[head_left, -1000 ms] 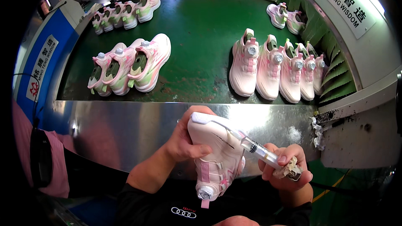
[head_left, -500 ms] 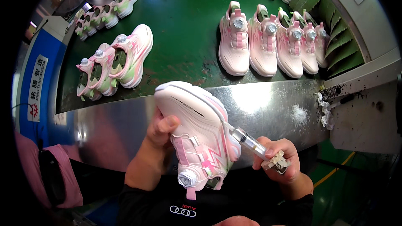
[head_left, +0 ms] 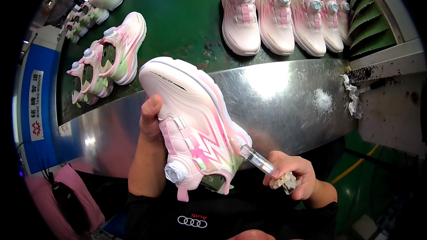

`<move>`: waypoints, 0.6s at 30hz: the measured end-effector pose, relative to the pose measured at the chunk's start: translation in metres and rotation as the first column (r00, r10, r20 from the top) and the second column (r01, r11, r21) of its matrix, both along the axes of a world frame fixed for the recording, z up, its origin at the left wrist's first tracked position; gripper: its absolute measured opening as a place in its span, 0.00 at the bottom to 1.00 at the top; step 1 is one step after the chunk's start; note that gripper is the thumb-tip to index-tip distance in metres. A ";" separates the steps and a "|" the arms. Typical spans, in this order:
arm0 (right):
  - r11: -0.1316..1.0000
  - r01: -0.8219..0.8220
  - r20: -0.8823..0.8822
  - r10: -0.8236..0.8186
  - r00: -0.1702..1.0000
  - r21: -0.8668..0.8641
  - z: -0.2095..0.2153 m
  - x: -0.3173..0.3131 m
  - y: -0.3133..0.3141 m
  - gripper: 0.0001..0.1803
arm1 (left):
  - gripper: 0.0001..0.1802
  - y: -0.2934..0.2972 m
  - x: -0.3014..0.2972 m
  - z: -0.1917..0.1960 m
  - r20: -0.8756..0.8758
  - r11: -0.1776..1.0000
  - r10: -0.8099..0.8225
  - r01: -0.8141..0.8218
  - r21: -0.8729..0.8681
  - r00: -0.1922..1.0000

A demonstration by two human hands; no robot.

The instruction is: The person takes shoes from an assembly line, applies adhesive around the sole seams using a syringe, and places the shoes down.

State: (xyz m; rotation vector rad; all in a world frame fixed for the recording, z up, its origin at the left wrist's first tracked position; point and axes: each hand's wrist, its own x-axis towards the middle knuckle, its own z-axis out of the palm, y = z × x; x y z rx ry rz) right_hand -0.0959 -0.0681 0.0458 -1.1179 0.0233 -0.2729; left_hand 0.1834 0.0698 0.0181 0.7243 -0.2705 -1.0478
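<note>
My left hand (head_left: 151, 116) grips a pale pink and white sneaker (head_left: 191, 106) around its side, thumb showing on the upper. The toe points up and away; a silver-white lacing dial and pink pull tab sit at the near end. In my right hand (head_left: 293, 173) is a clear syringe (head_left: 258, 160), fingers wrapped round its back end, where a lumpy whitish crust covers the plunger. The syringe tip meets the seam between upper and sole, toward the sneaker's heel. Most fingers of my left hand are hidden behind the sneaker.
Several matching sneakers (head_left: 242, 22) line the far right of the green conveyor belt (head_left: 178, 18); more sneakers (head_left: 122, 49) stand at the left. A shiny metal ledge (head_left: 284, 89) runs along the near side, with white residue (head_left: 322, 100) and crumpled tissue (head_left: 351, 95) at its right.
The sneaker has shifted left and tilted, bringing its heel side more into view. The syringe tip has moved along the sole seam toward the heel. The belt and its sneakers appear shifted in view.
</note>
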 end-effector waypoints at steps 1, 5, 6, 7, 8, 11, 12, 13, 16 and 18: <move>1.000 0.003 -0.006 -0.003 1.000 0.007 -0.001 -0.001 0.000 0.30 | 0.36 0.000 0.000 0.001 -0.038 1.000 -0.008 0.008 -0.001 0.999; 0.994 0.028 0.014 -0.026 1.000 -0.109 -0.003 -0.006 0.004 0.29 | 0.35 -0.003 0.003 0.001 -0.101 1.000 -0.010 0.009 -0.011 0.995; 0.992 0.036 0.026 -0.033 0.999 -0.117 -0.004 -0.007 0.005 0.29 | 0.35 -0.003 0.004 0.000 -0.102 1.000 -0.009 0.009 -0.003 0.995; 0.993 0.037 0.025 -0.034 0.999 -0.108 -0.005 -0.008 0.006 0.29 | 0.34 -0.003 0.005 -0.001 -0.118 1.000 -0.001 0.001 0.001 0.993; 0.992 0.034 0.034 -0.031 0.999 -0.119 -0.006 -0.010 0.006 0.29 | 0.34 -0.003 0.007 -0.001 -0.133 1.000 0.008 -0.007 0.005 0.991; 0.992 0.030 0.057 -0.023 0.998 -0.121 -0.013 -0.014 0.006 0.29 | 0.34 -0.003 0.009 -0.009 -0.165 0.998 0.055 -0.050 0.034 0.985; 0.993 0.021 0.076 -0.013 0.997 -0.116 -0.015 -0.015 0.007 0.28 | 0.34 -0.003 0.011 -0.010 -0.165 0.998 0.052 -0.046 0.042 0.985; 0.994 0.026 0.076 -0.018 0.997 -0.107 -0.017 -0.016 0.007 0.28 | 0.34 -0.002 0.013 -0.012 -0.176 0.998 0.039 -0.032 0.046 0.984; 0.991 0.047 0.099 -0.034 0.994 -0.124 -0.022 -0.020 0.008 0.28 | 0.34 -0.007 0.012 -0.012 -0.206 0.999 0.017 -0.009 0.038 0.978; 0.985 0.063 0.102 -0.047 0.994 -0.159 -0.024 -0.022 0.008 0.28 | 0.34 -0.013 0.007 -0.005 -0.223 1.000 0.010 -0.004 0.027 0.975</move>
